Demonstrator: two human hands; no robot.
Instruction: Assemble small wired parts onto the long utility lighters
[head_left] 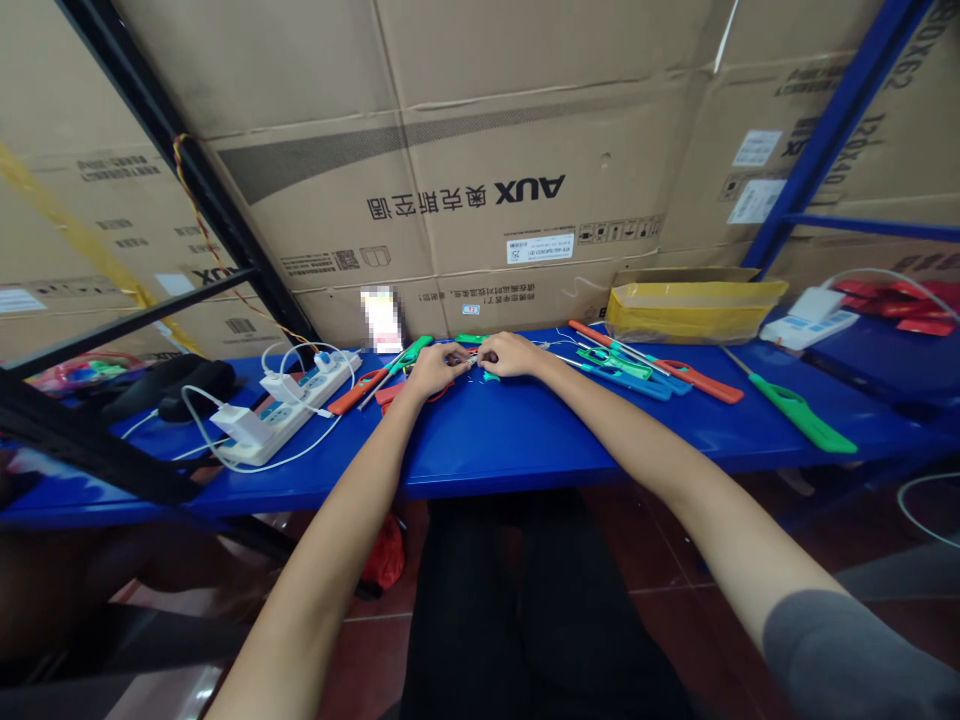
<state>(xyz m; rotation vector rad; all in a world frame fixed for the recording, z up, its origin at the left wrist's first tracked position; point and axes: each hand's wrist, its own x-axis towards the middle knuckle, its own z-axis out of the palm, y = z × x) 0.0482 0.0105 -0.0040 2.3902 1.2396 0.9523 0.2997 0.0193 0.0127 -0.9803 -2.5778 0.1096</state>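
My left hand (437, 368) and my right hand (514, 355) meet over the blue table, fingertips pinched together almost touching. Something small and thin sits between them, too small to name. Below the fingers lies a little green plastic piece (490, 377). A red piece (387, 395) shows beside my left hand, partly hidden by it. Further left, an orange long-nosed lighter (360, 392) lies near a green one (412, 354). Right of my right hand are several more lighters, among them a blue one (626, 379) and a red-orange one (709, 382). A green lighter (802, 414) lies apart at the far right.
A white power strip (319, 385) with plugged-in chargers and loose cables lies at left. A blurred-out phone (383, 322) leans against the cardboard (450, 130). At the back right stands a yellow-taped box (694, 312). Black posts (180, 190) and a blue post (840, 130) frame the table.
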